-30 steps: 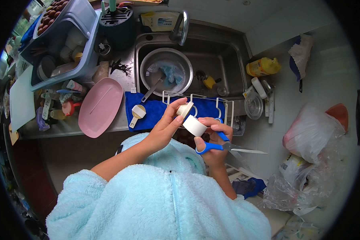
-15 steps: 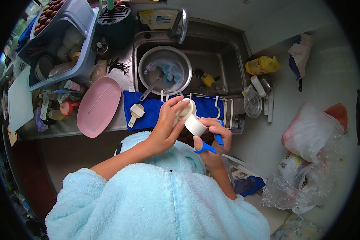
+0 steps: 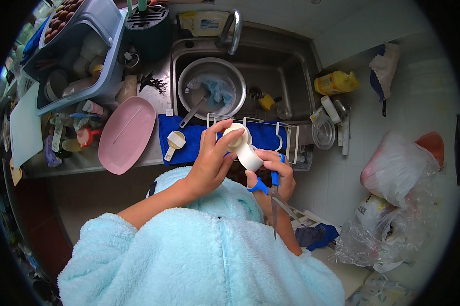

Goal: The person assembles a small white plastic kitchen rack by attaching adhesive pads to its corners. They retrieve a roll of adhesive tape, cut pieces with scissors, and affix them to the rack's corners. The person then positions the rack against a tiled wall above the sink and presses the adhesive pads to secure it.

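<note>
My left hand (image 3: 208, 160) grips a round cream-coloured piece (image 3: 238, 127), its fingers bent over the top. A roll of white tape (image 3: 250, 158) touches the lower edge of that piece, and a strip seems to join the two. The fingers of my right hand (image 3: 285, 176) hold the roll's right side. Blue-handled scissors (image 3: 275, 176) hang from the same hand, blades parted and pointing down. On a blue cloth (image 3: 191, 148) to the left lies a small cream piece with a handle (image 3: 176, 141).
Beyond my hands, a metal basin (image 3: 231, 108) with a blue cloth stands in the sink (image 3: 286, 56). A white wire rack (image 3: 291, 148) sits at the front edge. A pink tray (image 3: 138, 115) and a dish tub (image 3: 112, 66) are left, plastic bags (image 3: 393, 173) right.
The scissors have swung round in my right hand, so their blades now show, pointing down. The tape roll has turned slightly against the round piece.
</note>
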Demonstrator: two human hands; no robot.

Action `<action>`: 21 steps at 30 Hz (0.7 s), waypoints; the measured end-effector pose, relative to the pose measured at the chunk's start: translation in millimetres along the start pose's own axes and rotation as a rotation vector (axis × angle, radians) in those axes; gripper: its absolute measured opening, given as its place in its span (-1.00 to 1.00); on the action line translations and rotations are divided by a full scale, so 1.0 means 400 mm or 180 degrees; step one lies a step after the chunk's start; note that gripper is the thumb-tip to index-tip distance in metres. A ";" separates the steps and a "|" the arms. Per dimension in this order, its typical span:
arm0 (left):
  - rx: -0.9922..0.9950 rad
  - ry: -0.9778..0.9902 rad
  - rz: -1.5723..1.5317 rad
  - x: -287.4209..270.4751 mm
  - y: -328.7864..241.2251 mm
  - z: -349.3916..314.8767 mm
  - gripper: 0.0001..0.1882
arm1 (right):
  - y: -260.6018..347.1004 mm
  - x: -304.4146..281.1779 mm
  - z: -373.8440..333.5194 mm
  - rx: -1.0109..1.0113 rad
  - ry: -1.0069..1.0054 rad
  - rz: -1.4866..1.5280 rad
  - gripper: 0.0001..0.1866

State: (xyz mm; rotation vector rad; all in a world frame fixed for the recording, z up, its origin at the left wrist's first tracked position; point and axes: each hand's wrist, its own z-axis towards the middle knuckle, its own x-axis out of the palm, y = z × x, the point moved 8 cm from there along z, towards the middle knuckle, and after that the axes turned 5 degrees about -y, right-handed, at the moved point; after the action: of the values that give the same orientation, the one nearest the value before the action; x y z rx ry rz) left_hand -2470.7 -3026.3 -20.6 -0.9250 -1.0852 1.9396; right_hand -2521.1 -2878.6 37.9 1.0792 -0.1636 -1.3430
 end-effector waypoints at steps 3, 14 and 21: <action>-0.0041 -0.0001 -0.0192 0.000 0.009 -0.002 -0.36 | -0.007 -0.002 -0.002 0.0064 -0.0001 0.0093 -0.49; -0.0879 0.0456 -0.1653 0.033 0.037 -0.025 -0.44 | -0.012 -0.013 -0.002 0.0084 -0.0104 0.0243 -0.50; -0.1381 0.0619 -0.2794 0.053 0.044 -0.025 -0.40 | 0.009 -0.014 0.019 -0.0060 -0.0112 0.0140 -0.48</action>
State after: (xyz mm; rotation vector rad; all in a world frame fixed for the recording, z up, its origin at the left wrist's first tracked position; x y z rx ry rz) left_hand -2476.8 -3011.3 -45.1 -0.6562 -1.4937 0.9013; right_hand -2525.3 -2878.6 47.0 1.0310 -0.1994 -1.3223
